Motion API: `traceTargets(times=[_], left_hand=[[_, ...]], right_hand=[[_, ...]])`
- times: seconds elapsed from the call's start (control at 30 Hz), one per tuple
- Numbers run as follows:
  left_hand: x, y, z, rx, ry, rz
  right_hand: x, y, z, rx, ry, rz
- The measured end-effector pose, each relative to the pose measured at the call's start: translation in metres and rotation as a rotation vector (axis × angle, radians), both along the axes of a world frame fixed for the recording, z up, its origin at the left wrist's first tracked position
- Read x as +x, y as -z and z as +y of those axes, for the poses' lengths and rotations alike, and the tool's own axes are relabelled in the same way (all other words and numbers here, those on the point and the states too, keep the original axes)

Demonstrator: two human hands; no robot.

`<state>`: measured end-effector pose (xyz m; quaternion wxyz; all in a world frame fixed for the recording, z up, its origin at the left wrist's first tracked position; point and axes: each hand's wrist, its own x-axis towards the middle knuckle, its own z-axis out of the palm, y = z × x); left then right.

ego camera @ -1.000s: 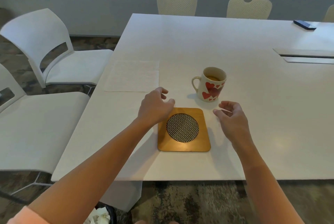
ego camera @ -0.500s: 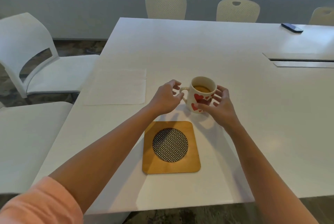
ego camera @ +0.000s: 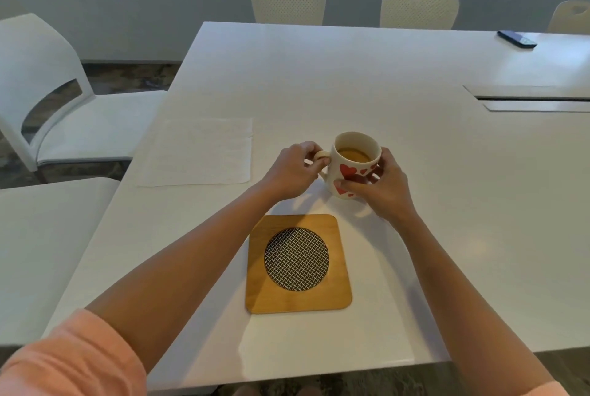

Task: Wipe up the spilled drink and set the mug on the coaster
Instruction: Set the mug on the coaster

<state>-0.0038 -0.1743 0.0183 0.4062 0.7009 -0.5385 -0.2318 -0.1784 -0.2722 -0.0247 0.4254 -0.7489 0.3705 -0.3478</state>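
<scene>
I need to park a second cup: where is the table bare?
Bare: right of the mug, up to the slot; and the far table behind it. Crowded: between napkin, coaster and mug.

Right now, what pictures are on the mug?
Red hearts on a cream mug, seen best in the head view.

Both hands [ego camera: 292, 172] around mug [ego camera: 351, 165], beside coaster [ego camera: 298, 264]
</scene>
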Motion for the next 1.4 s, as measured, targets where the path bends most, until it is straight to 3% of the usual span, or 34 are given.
traceTargets(times=[0.47, 0.97, 1.4], left_hand=[[-0.004, -0.011, 0.025, -0.045, 0.014, 0.014], [0.009, -0.025, 0.104, 0.091, 0.152, 0.200], [0.019, -0.022, 0.149, 0.148, 0.158, 0.213]], right_hand=[[-0.009, -0.002, 0.026, -0.132, 0.000, -0.047], [-0.018, -0.015, 0.102, -0.147, -0.039, -0.054], [-0.008, -0.008, 0.151, -0.155, -0.030, -0.020]])
